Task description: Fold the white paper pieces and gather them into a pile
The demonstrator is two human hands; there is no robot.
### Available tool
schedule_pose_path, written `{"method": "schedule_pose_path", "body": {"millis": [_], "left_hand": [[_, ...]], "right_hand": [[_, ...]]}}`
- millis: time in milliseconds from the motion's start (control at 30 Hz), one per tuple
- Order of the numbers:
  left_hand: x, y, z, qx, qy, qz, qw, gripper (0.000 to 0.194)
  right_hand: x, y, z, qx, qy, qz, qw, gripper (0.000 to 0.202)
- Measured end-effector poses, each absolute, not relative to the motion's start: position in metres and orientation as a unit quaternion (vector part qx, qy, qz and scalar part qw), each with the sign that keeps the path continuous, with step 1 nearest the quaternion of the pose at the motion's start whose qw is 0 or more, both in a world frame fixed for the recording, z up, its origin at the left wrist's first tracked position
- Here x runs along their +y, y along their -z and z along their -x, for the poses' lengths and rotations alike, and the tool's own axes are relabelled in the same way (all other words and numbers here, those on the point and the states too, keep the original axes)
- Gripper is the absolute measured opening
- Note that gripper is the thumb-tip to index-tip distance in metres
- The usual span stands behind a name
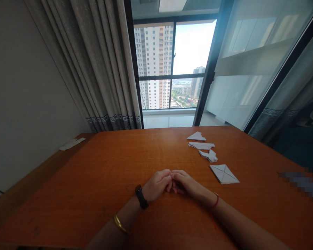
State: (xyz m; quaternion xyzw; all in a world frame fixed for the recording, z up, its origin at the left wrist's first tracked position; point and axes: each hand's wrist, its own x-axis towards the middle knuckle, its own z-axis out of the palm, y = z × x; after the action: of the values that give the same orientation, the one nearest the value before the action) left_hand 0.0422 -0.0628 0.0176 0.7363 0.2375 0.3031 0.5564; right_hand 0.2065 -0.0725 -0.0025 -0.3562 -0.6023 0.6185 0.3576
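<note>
My left hand [158, 184], with a black band on the wrist and a gold bangle further up the arm, rests at the middle of the orange-brown table [120, 156]. Its fingers are curled and meet the fingertips of my right hand [185, 183], which has a red cord at the wrist. Both hands are closed, and whether anything small lies between them is hidden. To the right of my right hand lies a folded white paper square [224, 173] with crossing creases, not touched by either hand.
Behind the square are folded white papers: a winged piece [209, 156], a long flat piece [201, 145] and a triangular piece [197, 136]. A white strip [72, 143] lies on the left ledge. Curtains and a window stand beyond the table; a blurred patch is at far right.
</note>
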Motion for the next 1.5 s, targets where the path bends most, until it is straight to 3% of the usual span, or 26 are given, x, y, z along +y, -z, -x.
{"method": "schedule_pose_path", "body": {"millis": [633,733,867,967,1033,1167,1267,1367,1500], "left_hand": [[-0.061,-0.013,-0.043,0.3,-0.28,-0.771,0.487,0.026],[-0.064,-0.017,-0.044,0.332,-0.273,-0.794,0.43,0.025],[-0.065,-0.02,-0.043,0.375,-0.268,-0.824,0.329,0.018],[-0.065,-0.019,-0.043,0.38,-0.264,-0.838,0.29,0.016],[-0.064,-0.018,-0.043,0.376,-0.263,-0.844,0.278,0.015],[-0.063,-0.016,-0.043,0.371,-0.257,-0.853,0.264,0.015],[-0.062,-0.015,-0.042,0.371,-0.261,-0.853,0.26,0.016],[-0.062,-0.016,-0.042,0.367,-0.269,-0.851,0.264,0.016],[-0.062,-0.011,-0.042,0.359,-0.297,-0.825,0.318,0.014]], "right_hand": [[-0.073,0.0,-0.208,-0.593,-0.66,0.352,0.297,0.044],[-0.068,-0.011,-0.215,-0.662,-0.528,0.418,0.33,0.04],[-0.043,-0.028,-0.264,-0.704,-0.157,0.567,0.398,0.031],[-0.023,-0.022,-0.315,-0.628,0.088,0.695,0.339,0.05],[-0.015,-0.007,-0.34,-0.595,0.105,0.759,0.244,0.059],[-0.01,0.02,-0.354,-0.641,0.006,0.753,0.147,0.045],[-0.008,0.022,-0.35,-0.648,0.01,0.739,0.18,0.043],[-0.008,0.008,-0.345,-0.627,0.021,0.723,0.289,0.049],[-0.019,-0.017,-0.312,-0.582,-0.136,0.65,0.469,0.056]]}}
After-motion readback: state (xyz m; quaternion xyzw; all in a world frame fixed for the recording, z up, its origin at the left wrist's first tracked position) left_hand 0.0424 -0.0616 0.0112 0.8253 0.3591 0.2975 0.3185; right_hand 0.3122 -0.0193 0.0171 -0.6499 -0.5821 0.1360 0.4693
